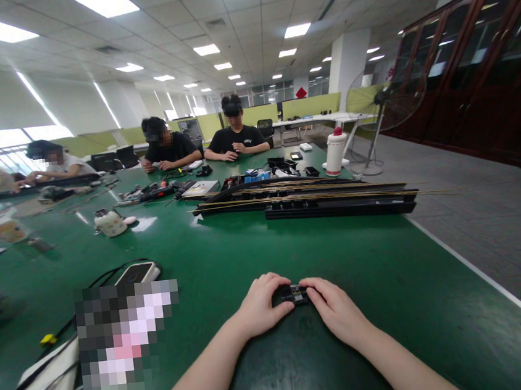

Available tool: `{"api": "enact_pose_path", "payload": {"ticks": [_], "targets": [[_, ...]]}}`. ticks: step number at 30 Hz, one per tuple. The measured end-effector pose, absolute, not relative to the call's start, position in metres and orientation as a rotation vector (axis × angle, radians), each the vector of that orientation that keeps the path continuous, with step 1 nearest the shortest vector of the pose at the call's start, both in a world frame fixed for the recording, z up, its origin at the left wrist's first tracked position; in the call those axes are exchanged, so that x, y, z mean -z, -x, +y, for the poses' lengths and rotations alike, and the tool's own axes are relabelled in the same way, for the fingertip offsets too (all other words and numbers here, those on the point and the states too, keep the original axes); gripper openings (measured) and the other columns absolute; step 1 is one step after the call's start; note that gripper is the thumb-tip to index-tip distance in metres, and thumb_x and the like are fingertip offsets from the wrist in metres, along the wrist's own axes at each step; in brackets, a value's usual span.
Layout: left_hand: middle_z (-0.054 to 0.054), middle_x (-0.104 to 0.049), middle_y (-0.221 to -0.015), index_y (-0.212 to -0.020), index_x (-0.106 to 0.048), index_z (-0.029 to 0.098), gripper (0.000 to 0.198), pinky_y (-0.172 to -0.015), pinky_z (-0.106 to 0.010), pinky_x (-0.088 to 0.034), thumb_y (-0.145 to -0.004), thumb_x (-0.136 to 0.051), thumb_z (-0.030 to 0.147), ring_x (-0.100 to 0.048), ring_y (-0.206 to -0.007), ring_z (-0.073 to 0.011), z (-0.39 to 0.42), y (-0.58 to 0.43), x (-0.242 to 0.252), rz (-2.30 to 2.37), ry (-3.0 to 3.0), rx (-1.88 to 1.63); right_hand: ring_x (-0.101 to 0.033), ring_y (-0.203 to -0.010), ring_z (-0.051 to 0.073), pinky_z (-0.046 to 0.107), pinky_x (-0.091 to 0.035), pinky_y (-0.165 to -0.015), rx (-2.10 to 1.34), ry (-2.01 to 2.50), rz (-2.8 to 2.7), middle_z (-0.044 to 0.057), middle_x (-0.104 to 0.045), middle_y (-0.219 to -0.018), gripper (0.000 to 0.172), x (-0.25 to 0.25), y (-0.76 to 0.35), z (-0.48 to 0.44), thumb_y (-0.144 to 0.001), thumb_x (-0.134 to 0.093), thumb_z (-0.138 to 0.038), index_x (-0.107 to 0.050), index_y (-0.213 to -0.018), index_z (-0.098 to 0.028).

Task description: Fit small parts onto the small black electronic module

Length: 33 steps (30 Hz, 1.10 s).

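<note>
Between my two hands, just over the green tabletop (229,254), is a small black part (295,294) with some metal showing in its middle. My left hand (266,302) grips its left end, with the thumb on the near side and the fingers curled on the far side. At its right end, my right hand (335,305) holds on with thumb and fingertips. The part is too small and partly covered for me to tell its kind.
Long black rails (341,208) with thin brass-coloured rods lie across the table ahead. Behind them stand a white bottle with a red cap (335,153) and assorted tools (158,191). A cream jar (111,223), a white power bank-like device (138,273) and cables lie left. Several people sit around the table.
</note>
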<state>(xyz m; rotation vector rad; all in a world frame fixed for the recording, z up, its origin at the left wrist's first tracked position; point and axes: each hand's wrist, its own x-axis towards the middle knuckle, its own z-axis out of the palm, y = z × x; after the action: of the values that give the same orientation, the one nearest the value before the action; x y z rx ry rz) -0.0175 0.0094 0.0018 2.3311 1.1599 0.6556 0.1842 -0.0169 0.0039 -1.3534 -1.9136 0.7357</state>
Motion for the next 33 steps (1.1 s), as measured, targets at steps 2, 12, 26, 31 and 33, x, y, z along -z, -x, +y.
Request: {"api": "enact_pose_path", "payload": {"ticks": [2, 12, 26, 31, 33], "targets": [[-0.004, -0.058, -0.107, -0.110, -0.055, 0.023, 0.037, -0.088, -0.036, -0.040, -0.075, -0.067, 0.027, -0.052, -0.099, -0.0227, 0.0094, 0.0175, -0.0022, 1.163, -2.330, -0.653, -0.058, -0.101, 0.021, 0.036, -0.044, -0.092, -0.733, 1.352, -1.915, 0.007, -0.066, -0.106, 0.029, -0.0035, -0.1843, -0.0168, -0.090, -0.037, -0.030, -0.062, -0.102, -0.021], [-0.004, -0.060, -0.104, -0.110, -0.054, 0.023, 0.037, -0.086, -0.035, -0.041, -0.076, -0.066, 0.028, -0.052, -0.097, -0.0223, 0.0103, 0.0183, -0.0001, 1.167, -2.354, -0.641, -0.058, -0.101, 0.020, 0.035, -0.044, -0.092, -0.736, 1.343, -1.914, 0.007, -0.066, -0.106, 0.030, -0.0007, -0.1848, -0.0156, -0.090, -0.037, -0.030, -0.063, -0.102, -0.020], [-0.005, -0.060, -0.110, -0.116, -0.053, 0.023, 0.040, -0.090, -0.037, -0.039, -0.076, -0.060, 0.024, -0.052, -0.101, -0.0232, 0.0083, 0.0172, -0.0052, 1.141, -2.344, -0.649, -0.055, -0.109, 0.023, 0.042, -0.040, -0.097, -0.698, 1.307, -1.974, 0.007, -0.064, -0.112, 0.025, -0.0029, -0.1841, -0.0175, -0.086, -0.048, -0.033, -0.065, -0.101, -0.024], [-0.005, -0.060, -0.108, -0.113, -0.054, 0.023, 0.039, -0.089, -0.036, -0.039, -0.075, -0.063, 0.024, -0.052, -0.101, -0.0230, 0.0082, 0.0165, -0.0051, 1.136, -2.339, -0.646, -0.054, -0.111, 0.025, 0.044, -0.039, -0.098, -0.668, 1.326, -2.015, 0.008, -0.064, -0.113, 0.023, -0.0031, -0.1836, -0.0192, -0.077, -0.061, -0.028, -0.067, -0.098, -0.024], [-0.005, -0.059, -0.109, -0.112, -0.054, 0.023, 0.039, -0.089, -0.036, -0.039, -0.075, -0.064, 0.024, -0.052, -0.101, -0.0228, 0.0081, 0.0164, -0.0042, 1.137, -2.338, -0.658, -0.054, -0.111, 0.024, 0.044, -0.039, -0.098, -0.671, 1.330, -2.018, 0.008, -0.064, -0.113, 0.022, -0.0034, -0.1835, -0.0191, -0.077, -0.061, -0.026, -0.067, -0.098, -0.024]]}}
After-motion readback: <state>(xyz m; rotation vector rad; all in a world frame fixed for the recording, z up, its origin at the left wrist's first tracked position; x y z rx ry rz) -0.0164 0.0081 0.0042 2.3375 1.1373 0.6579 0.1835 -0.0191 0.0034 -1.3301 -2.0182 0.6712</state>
